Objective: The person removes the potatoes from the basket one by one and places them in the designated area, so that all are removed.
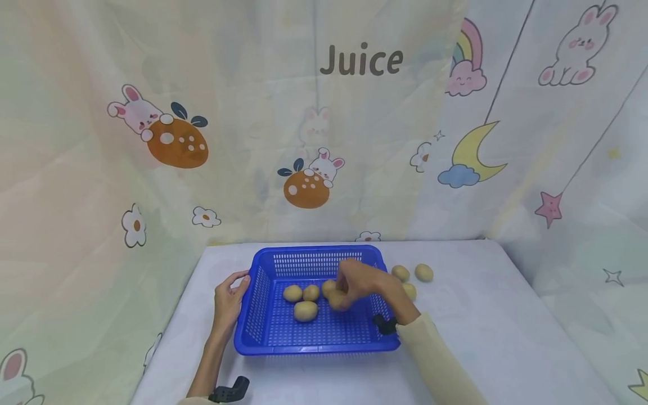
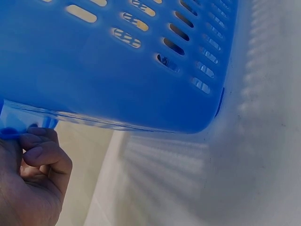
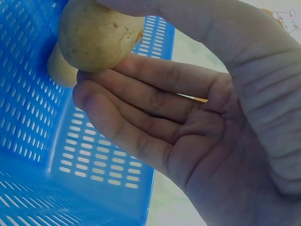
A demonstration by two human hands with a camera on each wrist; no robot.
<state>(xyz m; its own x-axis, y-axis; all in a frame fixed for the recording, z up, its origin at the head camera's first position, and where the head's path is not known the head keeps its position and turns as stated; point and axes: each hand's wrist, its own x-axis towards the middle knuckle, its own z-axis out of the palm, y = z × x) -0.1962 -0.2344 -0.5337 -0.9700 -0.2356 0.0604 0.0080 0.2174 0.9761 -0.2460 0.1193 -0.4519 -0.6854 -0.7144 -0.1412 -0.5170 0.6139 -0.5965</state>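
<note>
A blue plastic basket (image 1: 316, 349) with slotted walls stands on the table. My left hand (image 1: 229, 304) grips its left rim; in the left wrist view the curled fingers (image 2: 49, 155) hook onto the rim's edge. Over the inside of the basket, my right hand (image 1: 356, 280) pinches a potato (image 1: 338, 301) between thumb and fingertips. That potato (image 3: 96, 35) looks round and tan in the right wrist view, with another one partly hidden behind it. Left of the held potato, several potatoes (image 1: 306, 311) lie on the basket floor.
Just outside the basket's right wall, three potatoes (image 1: 424, 273) lie on the white-covered table (image 1: 481, 315). A printed curtain (image 1: 253, 169) hangs behind and along both sides of the table. Each wrist wears a dark camera mount (image 1: 230, 390).
</note>
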